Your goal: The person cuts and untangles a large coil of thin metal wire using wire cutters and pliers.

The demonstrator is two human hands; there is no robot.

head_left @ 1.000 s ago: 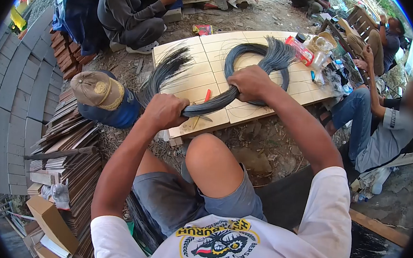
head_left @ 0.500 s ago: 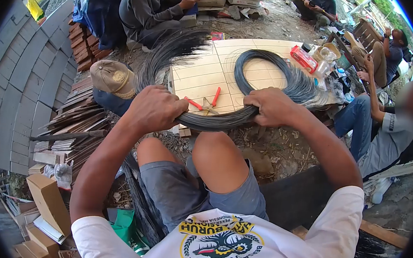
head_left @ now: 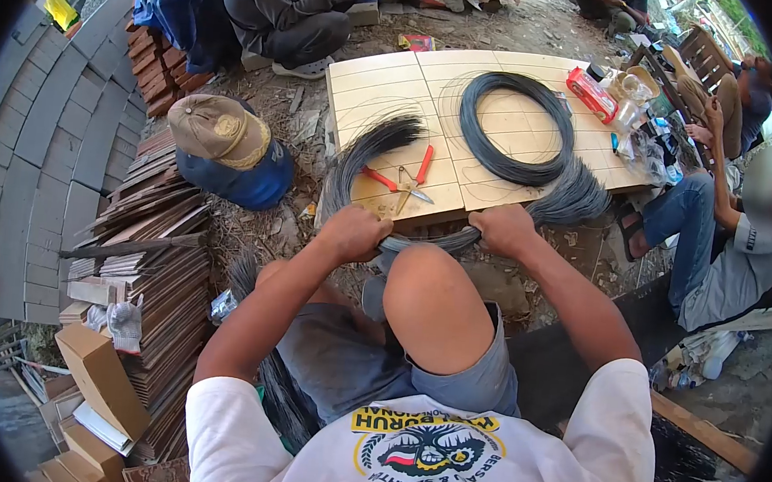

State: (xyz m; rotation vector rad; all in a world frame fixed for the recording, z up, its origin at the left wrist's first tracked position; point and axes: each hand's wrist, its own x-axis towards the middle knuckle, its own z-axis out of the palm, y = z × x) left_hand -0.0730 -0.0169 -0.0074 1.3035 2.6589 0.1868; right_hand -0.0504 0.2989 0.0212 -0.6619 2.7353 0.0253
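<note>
Both fists grip a curved bundle of thin dark wire [head_left: 437, 238], pulled down against my raised knee. My left hand [head_left: 356, 233] is closed round its left part, and the loose ends fan up onto the table beyond. My right hand [head_left: 504, 229] is closed round the other part, with more strands spreading out to its right. Between and beyond the hands lie red-handled cutting pliers [head_left: 400, 183], jaws apart, on the wooden table [head_left: 377, 84]. A round coil of dark wire [head_left: 472, 134] rests on the tabletop further back.
A cap [head_left: 218, 130] sits on a blue container to the left, near stacked wooden strips [head_left: 166, 286]. At the table's right end are a red packet [head_left: 591, 96] and plastic items. Several people sit around, one close on the right [head_left: 756, 260].
Both hands have come closer together and lower, bringing the wire bundle down to the knee. Its fanned left end has swung inward over the table near the pliers. The view has shifted slightly.
</note>
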